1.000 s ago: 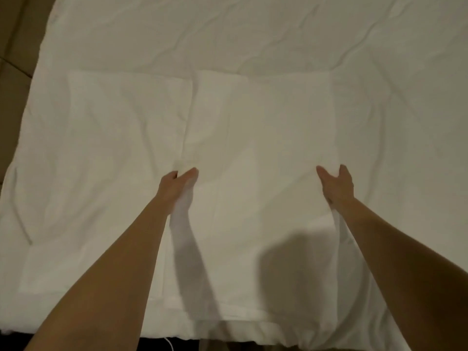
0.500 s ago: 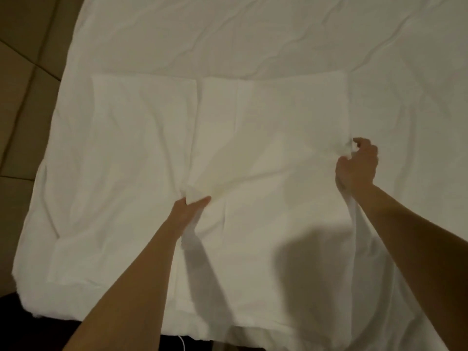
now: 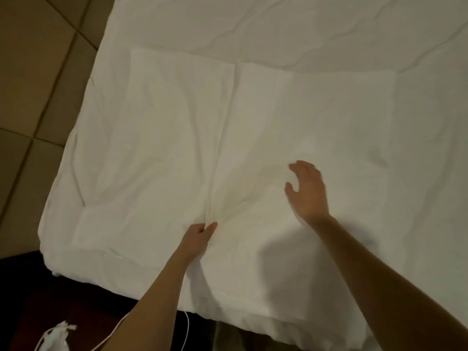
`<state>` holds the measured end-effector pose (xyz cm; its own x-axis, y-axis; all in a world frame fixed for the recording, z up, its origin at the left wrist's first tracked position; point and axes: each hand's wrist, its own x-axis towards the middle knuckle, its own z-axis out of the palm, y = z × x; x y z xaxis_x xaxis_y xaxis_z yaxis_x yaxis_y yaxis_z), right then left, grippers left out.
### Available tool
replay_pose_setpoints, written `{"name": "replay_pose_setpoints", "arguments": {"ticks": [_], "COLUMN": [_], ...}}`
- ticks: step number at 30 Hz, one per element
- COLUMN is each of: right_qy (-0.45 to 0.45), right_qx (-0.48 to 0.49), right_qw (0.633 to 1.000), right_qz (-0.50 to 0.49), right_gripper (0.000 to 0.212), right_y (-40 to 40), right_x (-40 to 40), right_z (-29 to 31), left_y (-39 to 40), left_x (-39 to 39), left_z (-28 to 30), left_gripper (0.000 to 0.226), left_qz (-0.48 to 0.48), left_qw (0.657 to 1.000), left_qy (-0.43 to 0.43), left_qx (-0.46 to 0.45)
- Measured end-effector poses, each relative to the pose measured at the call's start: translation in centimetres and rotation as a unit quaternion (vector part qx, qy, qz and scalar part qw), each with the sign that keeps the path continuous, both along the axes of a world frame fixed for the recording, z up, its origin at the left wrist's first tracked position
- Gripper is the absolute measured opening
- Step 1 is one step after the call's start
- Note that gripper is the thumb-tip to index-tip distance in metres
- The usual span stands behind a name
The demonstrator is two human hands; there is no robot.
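White-covered bed (image 3: 329, 26) beside tiled floor (image 3: 38, 72) | folded white cloth (image 3: 164, 138) lies flat near the bed's front edge, one panel lapped inward | left hand (image 3: 198, 239) pinches the lapped edge | right hand (image 3: 309, 191) spread wide over right panel, holding nothing | judged: first fold made; smoothing and further folds remain.

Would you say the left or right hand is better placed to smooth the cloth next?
Probably the right hand: it is open over the creased cloth, while the left hand is occupied, pinching a fold of it.
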<state>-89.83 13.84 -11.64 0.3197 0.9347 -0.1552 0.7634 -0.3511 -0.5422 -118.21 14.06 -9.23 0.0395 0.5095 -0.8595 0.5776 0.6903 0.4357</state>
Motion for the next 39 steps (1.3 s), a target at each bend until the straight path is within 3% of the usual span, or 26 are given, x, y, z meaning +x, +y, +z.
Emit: {"name": "replay_pose_setpoints", "arguments": {"ticks": [2,5,7,9,11,13,17,19,22,24,26,29,35,37,39], "right_qy": [-0.033,-0.041,0.023,0.118,0.132,0.112,0.105,0.119,0.154,0.239,0.321,0.323,0.271,0.269,0.293], "right_qx": [0.021,-0.048,-0.076,-0.096,-0.121,-0.085,-0.003,-0.007,-0.086,-0.147,-0.193,-0.220,-0.194,-0.220,-0.286], "right_qw": [0.991,0.959,0.913,0.871,0.888,0.917,0.936,0.935,0.922,0.884,0.844,0.859,0.889,0.887,0.867], "right_qz": [-0.127,-0.278,-0.400,-0.468,-0.424,-0.374,-0.337,-0.334,-0.345,-0.375,-0.383,-0.332,-0.313,-0.303,-0.285], "right_gripper": [0.049,0.059,0.072,0.071,0.068,0.063,0.030,0.035,0.033,0.029,0.042,0.045,0.047,0.044,0.039], "right_y": [-4.0,-9.4,-11.2,-11.6,-11.9,-12.2,-13.1,-13.3,-14.9,-17.3,-19.4,-20.1,-20.7,-20.8,-20.2], "right_x": [2.3,4.8,5.8,6.8,7.0,7.7,9.6,10.2,10.0,8.9,7.6,7.8,8.7,8.9,9.9], "right_z": [0.7,2.9,3.7,3.1,2.7,2.5,3.7,3.9,2.8,2.1,2.5,3.2,3.6,3.4,3.3], "left_y": [-0.4,-0.5,-0.1,0.4,0.7,0.9,0.4,-0.9,-3.4,-4.7,-4.6,-3.3,-5.2,-4.1,-1.7], "left_x": [0.2,-0.2,0.1,1.0,2.2,3.4,3.4,2.5,1.7,1.8,1.9,2.3,2.4,3.0,4.0], "left_z": [0.6,0.8,0.7,1.0,1.5,2.3,3.3,2.7,1.6,1.7,2.0,2.4,1.5,1.3,1.4], "left_gripper": [0.017,0.044,0.044,0.048,0.053,0.049,0.038,0.048,0.053,0.059,0.062,0.055,0.056,0.051,0.045], "left_qz": [0.006,-0.030,-0.025,-0.009,-0.006,-0.012,0.003,0.007,-0.013,-0.026,-0.073,-0.141,-0.173,-0.149,-0.063], "left_qw": [0.999,0.997,0.999,0.999,0.995,0.991,0.987,0.993,0.998,0.998,0.993,0.986,0.983,0.986,0.995], "left_qy": [-0.038,-0.044,-0.028,-0.045,-0.094,-0.134,-0.159,-0.118,-0.045,-0.048,-0.037,-0.020,0.056,0.070,0.067], "left_qx": [-0.026,-0.053,-0.015,0.003,-0.014,-0.021,0.000,0.021,0.030,-0.034,-0.082,-0.091,-0.027,-0.007,0.043]}}
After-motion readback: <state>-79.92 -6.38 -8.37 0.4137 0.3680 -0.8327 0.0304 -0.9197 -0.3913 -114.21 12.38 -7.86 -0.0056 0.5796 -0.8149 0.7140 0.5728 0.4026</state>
